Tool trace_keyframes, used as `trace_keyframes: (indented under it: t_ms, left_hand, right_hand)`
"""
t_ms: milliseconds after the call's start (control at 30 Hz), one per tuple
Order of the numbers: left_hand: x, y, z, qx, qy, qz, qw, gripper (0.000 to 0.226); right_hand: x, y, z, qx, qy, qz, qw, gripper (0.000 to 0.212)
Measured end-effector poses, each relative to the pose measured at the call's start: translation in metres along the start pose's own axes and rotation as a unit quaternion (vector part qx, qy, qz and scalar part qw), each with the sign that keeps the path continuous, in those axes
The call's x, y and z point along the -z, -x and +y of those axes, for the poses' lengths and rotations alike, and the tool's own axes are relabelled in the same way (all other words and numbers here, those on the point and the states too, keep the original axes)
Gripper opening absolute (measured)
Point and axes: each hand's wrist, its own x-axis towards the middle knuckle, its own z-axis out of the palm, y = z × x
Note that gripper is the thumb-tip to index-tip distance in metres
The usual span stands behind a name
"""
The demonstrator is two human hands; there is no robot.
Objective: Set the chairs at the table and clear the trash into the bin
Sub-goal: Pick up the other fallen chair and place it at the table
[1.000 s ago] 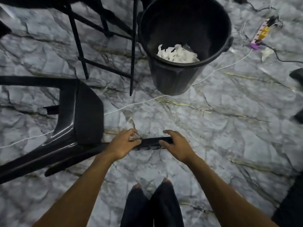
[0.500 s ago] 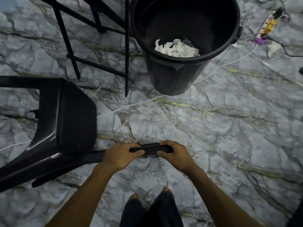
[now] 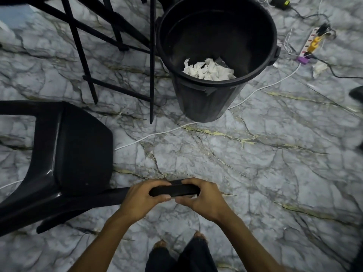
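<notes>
A black plastic chair point(image 3: 74, 154) lies tipped on its side on the marble floor at the left. My left hand point(image 3: 143, 197) and my right hand point(image 3: 200, 199) both grip the top edge of its backrest, close together near the frame's middle. A black bin point(image 3: 204, 99) stands upright at the top centre, with crumpled white paper point(image 3: 208, 71) inside it. A crumpled white scrap point(image 3: 319, 68) lies on the floor to the right of the bin.
Thin black metal table legs point(image 3: 152, 61) stand left of the bin. A white cable point(image 3: 169, 130) runs across the floor under the bin. A power strip point(image 3: 312, 44) with plugs lies at the top right. My feet point(image 3: 176, 242) are at the bottom.
Both hands closed around the chair's backrest edge and lifted it slightly toward me. The view moved closer to the bin.
</notes>
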Motion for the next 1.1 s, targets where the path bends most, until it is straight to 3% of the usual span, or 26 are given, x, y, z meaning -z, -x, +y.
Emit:
trace_keyframes:
  t_ms: [267,500,600,700,800,900,1100]
  left_hand:
    - [0.074,0.08,-0.001,-0.001,0.027,-0.037,0.999,0.032]
    - [0.148,0.193,-0.023,-0.028,0.013,-0.039,0.999,0.03]
    - [0.195,0.237,-0.032,-0.065,-0.068,-0.067,0.993,0.05]
    - [0.24,0.276,-0.03,-0.135,-0.206,-0.068,0.967,0.082]
    - [0.283,0.317,-0.025,-0.211,-0.204,-0.057,0.954,0.073]
    - [0.321,0.352,-0.029,-0.231,-0.138,-0.065,0.961,0.065]
    - [0.384,0.402,-0.05,-0.241,-0.15,-0.039,0.958,0.044]
  right_hand:
    - [-0.034,0.068,-0.062,0.002,-0.072,0.052,0.996,0.047]
    - [-0.1,0.139,-0.139,0.004,-0.065,0.032,0.997,0.033]
    - [-0.135,0.168,-0.192,0.044,-0.056,0.057,0.996,0.025]
    - [-0.169,0.186,-0.246,0.075,-0.037,0.048,0.995,0.044]
    - [-0.207,0.202,-0.3,0.086,-0.013,0.042,0.995,0.075]
    - [-0.238,0.217,-0.347,0.114,-0.013,0.047,0.992,0.074]
    - [-0.282,0.232,-0.403,0.142,-0.093,0.004,0.985,0.079]
